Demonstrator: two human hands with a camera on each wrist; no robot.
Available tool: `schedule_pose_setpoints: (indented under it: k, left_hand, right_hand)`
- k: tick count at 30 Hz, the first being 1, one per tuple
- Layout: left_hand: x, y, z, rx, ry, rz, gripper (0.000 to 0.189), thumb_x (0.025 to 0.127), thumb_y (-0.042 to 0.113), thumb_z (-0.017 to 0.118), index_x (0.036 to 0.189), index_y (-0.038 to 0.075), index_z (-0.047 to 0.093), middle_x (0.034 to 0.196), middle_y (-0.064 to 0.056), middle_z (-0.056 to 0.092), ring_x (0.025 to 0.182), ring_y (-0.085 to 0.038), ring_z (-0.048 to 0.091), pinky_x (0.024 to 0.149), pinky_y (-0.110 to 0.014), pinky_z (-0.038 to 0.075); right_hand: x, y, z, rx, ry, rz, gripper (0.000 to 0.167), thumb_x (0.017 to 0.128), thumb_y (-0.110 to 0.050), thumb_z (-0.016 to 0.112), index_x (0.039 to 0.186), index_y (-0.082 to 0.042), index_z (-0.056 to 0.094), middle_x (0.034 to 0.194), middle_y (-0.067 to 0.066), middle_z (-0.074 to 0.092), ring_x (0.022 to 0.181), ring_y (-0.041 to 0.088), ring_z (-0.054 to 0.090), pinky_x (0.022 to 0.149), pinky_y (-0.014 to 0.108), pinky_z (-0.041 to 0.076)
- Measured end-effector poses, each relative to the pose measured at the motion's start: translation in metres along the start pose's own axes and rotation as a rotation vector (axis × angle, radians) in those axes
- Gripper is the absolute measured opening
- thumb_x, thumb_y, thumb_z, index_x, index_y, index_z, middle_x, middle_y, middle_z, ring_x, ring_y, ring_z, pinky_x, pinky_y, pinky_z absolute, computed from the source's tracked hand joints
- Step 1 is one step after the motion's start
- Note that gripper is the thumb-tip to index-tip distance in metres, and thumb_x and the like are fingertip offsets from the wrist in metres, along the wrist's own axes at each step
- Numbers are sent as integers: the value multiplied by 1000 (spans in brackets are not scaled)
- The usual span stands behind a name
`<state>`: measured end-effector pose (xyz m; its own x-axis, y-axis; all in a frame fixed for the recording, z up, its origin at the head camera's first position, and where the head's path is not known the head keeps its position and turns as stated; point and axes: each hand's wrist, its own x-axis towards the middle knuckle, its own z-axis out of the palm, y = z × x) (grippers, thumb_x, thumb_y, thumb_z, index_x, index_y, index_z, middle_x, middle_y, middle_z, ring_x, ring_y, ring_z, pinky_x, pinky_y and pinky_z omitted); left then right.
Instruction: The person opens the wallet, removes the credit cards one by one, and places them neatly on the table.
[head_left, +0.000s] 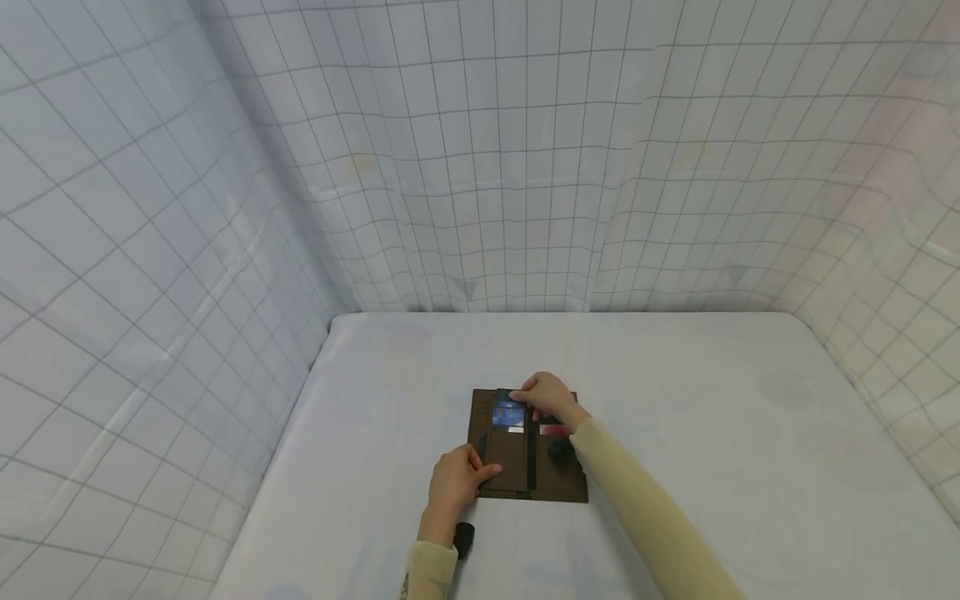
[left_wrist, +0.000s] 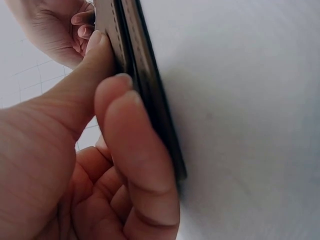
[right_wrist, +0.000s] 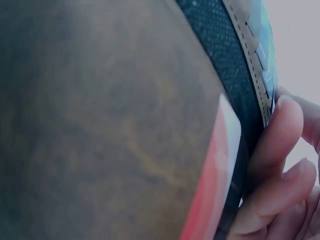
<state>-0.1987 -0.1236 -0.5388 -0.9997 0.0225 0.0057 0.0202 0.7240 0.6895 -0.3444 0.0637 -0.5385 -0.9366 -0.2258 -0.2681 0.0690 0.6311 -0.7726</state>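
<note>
A brown leather wallet (head_left: 557, 479) lies spread on the white table, with a dark band running down its middle. Blue cards (head_left: 508, 415) sit stepped in slots on its left panel, and a red and white card (right_wrist: 212, 170) shows on the right side. My left hand (head_left: 456, 477) pinches the wallet's lower left edge, thumb on top and fingers beneath. With thumb and forefinger my right hand (head_left: 549, 394) pinches the topmost blue card at the panel's upper edge. The stitched panel edge is right beside those fingertips in the right wrist view.
A white tabletop (head_left: 697, 433) surrounds the wallet. White gridded curtains (head_left: 480, 167) stand behind the table and along both sides. Dark wrist cameras, one a black device (head_left: 464, 539) by the left sleeve, sit at the wrists.
</note>
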Motion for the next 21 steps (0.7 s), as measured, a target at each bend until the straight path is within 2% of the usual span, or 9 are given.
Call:
schedule_pose_setpoints:
  k: [4, 10, 21]
  left_hand:
    - [0, -1, 1, 0, 1, 5, 37, 78, 32, 77, 69, 9, 50, 53, 3, 45, 47, -10, 41, 44, -26, 34]
    - [0, -1, 1, 1, 12, 15, 37, 78, 31, 78, 68, 9, 50, 53, 3, 45, 46, -11, 40, 44, -27, 34]
    - [-1, -1, 1, 3, 13, 0, 37, 77, 32, 78, 68, 9, 51, 53, 3, 46, 46, -11, 42, 45, -27, 35]
  right_hand:
    - [1, 2, 0, 21, -17, -14, 37, 85, -31, 72, 105, -3, 60, 76, 5, 60, 49, 14, 56, 47, 25, 40]
    - [-2, 1, 0, 43, 3, -12, 33, 86, -29, 72, 102, -4, 60, 75, 5, 60, 49, 14, 56, 48, 25, 41]
    - [-7, -7, 10, -41, 130, 24, 38, 89, -32, 67, 111, -3, 57, 66, 0, 62, 53, 13, 60, 53, 30, 42]
